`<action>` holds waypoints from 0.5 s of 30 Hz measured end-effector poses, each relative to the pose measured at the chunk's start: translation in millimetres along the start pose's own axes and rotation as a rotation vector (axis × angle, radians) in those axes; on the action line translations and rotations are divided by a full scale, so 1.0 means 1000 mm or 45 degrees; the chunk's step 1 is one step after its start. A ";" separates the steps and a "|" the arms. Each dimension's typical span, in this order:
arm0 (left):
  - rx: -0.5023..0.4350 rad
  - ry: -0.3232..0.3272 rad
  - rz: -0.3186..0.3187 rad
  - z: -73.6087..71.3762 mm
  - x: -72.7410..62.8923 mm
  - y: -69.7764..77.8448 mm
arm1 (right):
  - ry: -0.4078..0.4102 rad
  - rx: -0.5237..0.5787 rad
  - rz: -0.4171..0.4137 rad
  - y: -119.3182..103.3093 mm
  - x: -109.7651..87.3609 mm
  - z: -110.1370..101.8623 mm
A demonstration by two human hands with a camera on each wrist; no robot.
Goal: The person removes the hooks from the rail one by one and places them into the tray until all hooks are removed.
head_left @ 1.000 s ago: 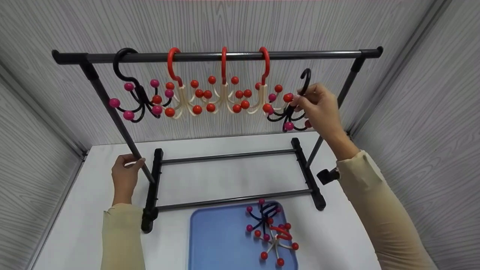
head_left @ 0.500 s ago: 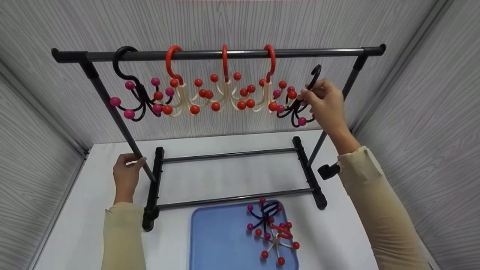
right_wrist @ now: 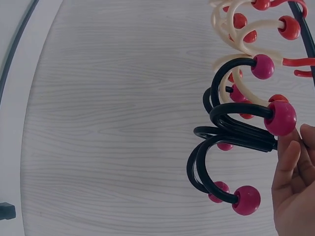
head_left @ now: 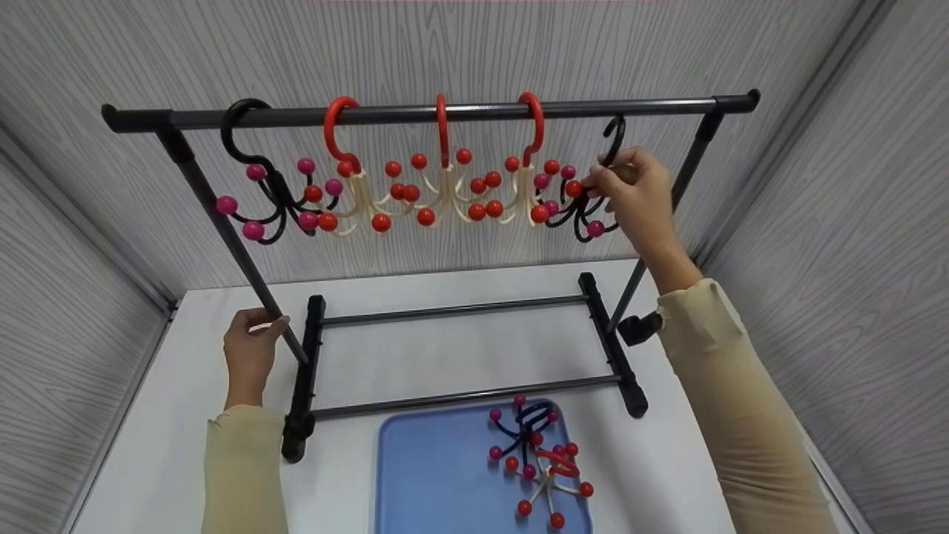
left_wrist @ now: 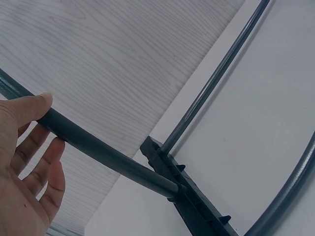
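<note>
My right hand (head_left: 641, 200) pinches a black, many-armed hanger (right_wrist: 246, 140) with pink ball tips by its neck. The hanger's curved hook (head_left: 619, 133) points up, its top at the lower edge of the rack's top rod (head_left: 578, 109); I cannot tell whether they touch. Far to the left, my left hand (head_left: 248, 352) pinches the rack's left upright (left_wrist: 98, 147) between thumb and fingers, low on the pole. Along the rod hang a black hanger (head_left: 280, 189) at the left and three cream hangers with red hooks, such as the middle one (head_left: 445, 178).
A blue tray (head_left: 430, 475) stands before the rack on the white table (head_left: 452, 341). On its right side lie a black hanger (head_left: 528, 429) and a cream hanger (head_left: 547, 482) with a red hook. Grey wood-grain panels (head_left: 460, 44) enclose the back and sides.
My right hand has moved slightly right, and the held hanger's hook has risen towards the rod over the last half second. My left hand keeps its place on the upright.
</note>
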State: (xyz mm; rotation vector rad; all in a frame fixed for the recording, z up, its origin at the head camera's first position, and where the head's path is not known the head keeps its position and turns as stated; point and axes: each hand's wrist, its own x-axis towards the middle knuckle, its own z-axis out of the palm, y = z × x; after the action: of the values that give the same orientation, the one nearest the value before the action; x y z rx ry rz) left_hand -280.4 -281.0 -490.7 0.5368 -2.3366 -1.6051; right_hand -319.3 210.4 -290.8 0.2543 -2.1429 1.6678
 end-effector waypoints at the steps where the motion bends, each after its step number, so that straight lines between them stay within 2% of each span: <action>1: 0.001 0.000 0.002 0.000 0.000 0.000 | -0.003 0.016 0.006 0.001 0.000 0.001; 6: -0.005 0.007 0.008 0.001 0.002 -0.002 | -0.005 0.086 0.047 0.003 0.004 0.002; 15: -0.018 -0.003 0.004 0.001 0.004 -0.004 | 0.022 0.115 0.065 0.001 0.015 0.003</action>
State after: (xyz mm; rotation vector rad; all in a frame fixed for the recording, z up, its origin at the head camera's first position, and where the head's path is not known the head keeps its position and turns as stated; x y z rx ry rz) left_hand -284.0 -283.3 -494.6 0.5279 -2.3247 -1.6208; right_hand -333.9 209.0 -286.1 0.2122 -2.0811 1.7913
